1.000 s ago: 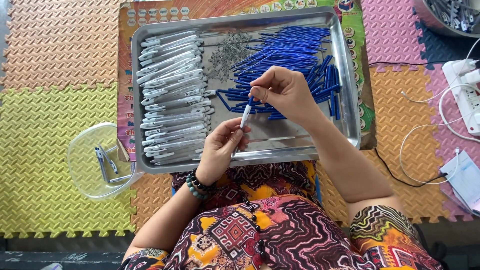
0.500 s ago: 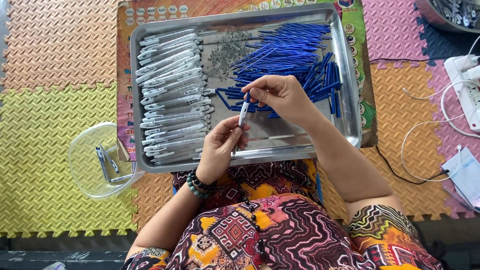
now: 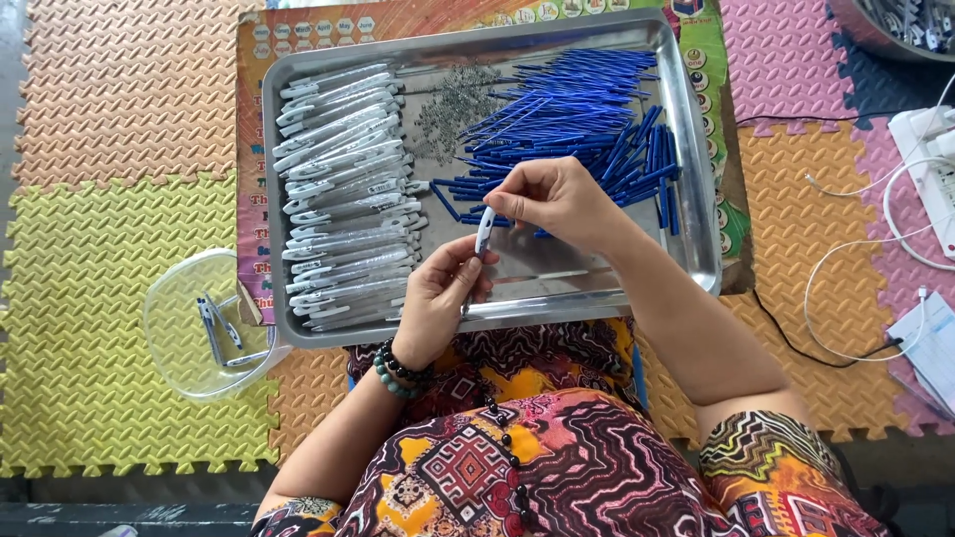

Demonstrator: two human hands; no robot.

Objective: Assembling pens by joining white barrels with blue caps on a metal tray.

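Note:
My left hand [image 3: 444, 298] and my right hand [image 3: 553, 203] hold one grey pen barrel [image 3: 484, 231] between them over the steel tray [image 3: 595, 292]. The left hand grips its lower end and the right hand's fingertips pinch its top. On the tray's left side lies a stack of grey pen barrels [image 3: 343, 189]. A heap of blue refills [image 3: 577, 119] fills the right side, and a small pile of metal springs [image 3: 453, 104] lies at the top middle.
A clear plastic bowl [image 3: 177, 348] with a few finished pens stands left of the tray on the foam mat floor [image 3: 90, 229]. White cables and a power strip [image 3: 925, 149] lie at the right. A metal bowl [image 3: 895, 30] is at top right.
Both hands keep the pen barrel over the tray; the right hand's fingers have shifted slightly at the barrel's top. Nothing else has moved.

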